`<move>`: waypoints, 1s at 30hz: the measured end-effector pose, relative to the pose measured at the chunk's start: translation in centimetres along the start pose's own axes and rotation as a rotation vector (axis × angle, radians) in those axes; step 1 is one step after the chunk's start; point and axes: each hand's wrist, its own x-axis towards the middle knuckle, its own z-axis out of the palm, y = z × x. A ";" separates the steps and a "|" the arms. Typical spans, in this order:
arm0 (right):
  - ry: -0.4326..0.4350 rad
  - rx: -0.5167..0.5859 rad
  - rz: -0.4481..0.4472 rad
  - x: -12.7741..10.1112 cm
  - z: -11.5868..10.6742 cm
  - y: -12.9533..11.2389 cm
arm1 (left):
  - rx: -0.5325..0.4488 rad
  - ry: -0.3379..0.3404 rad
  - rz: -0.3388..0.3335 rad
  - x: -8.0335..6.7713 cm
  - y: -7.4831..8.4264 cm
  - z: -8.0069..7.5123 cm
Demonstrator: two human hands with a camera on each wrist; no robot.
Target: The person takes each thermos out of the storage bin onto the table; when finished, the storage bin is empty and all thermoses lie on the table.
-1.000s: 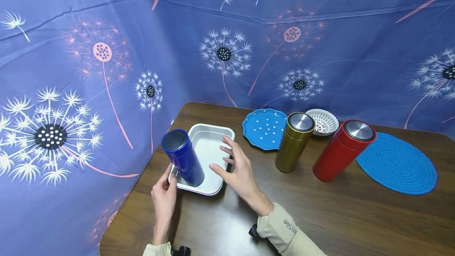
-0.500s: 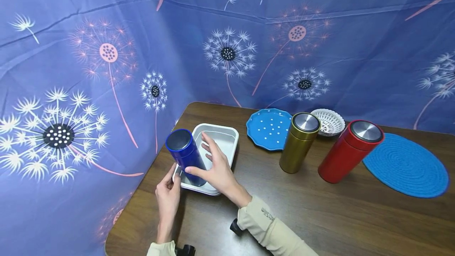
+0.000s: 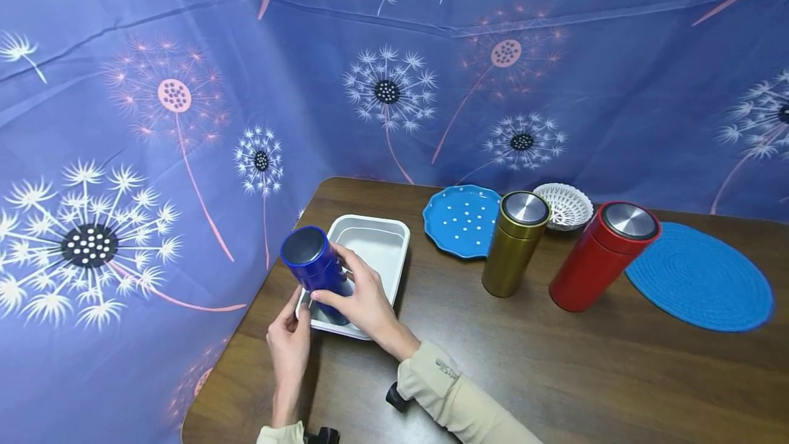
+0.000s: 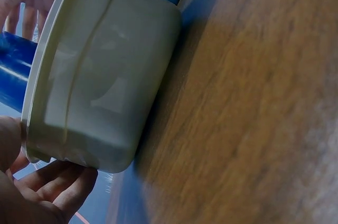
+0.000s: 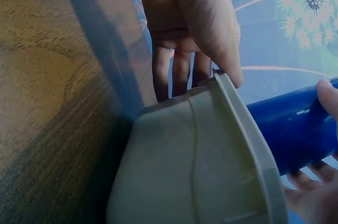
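The wooden table (image 3: 555,375) fills the lower half of the head view, with a dandelion-print blue cloth (image 3: 185,88) hung behind it. At about 3 o'clock on the table lies the round blue woven mat (image 3: 699,278). Toward 9 o'clock sits the white rectangular tray (image 3: 379,245), close to the table's left edge. At 12 o'clock rests the blue dotted plate (image 3: 459,221), with a small white basket (image 3: 564,205) just to its 3 o'clock side. The red flask (image 3: 600,257) stands near the mat's 9 o'clock edge, and the gold flask (image 3: 513,244) stands just beside the plate's 4 o'clock rim.

The blue flask (image 3: 316,271) stands in the tray's near end, at its 7 o'clock corner. The right hand (image 3: 357,297) has its fingers and thumb curled round the flask's body. The left hand (image 3: 288,341) pinches the tray's near rim at 6 o'clock, thumb on top and fingers under the lip, as the wrist views show
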 end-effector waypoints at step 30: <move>0.149 0.072 -0.008 0.3 -2.8 -3.4 | -0.062 -0.020 -0.014 -0.3 0.1 -0.1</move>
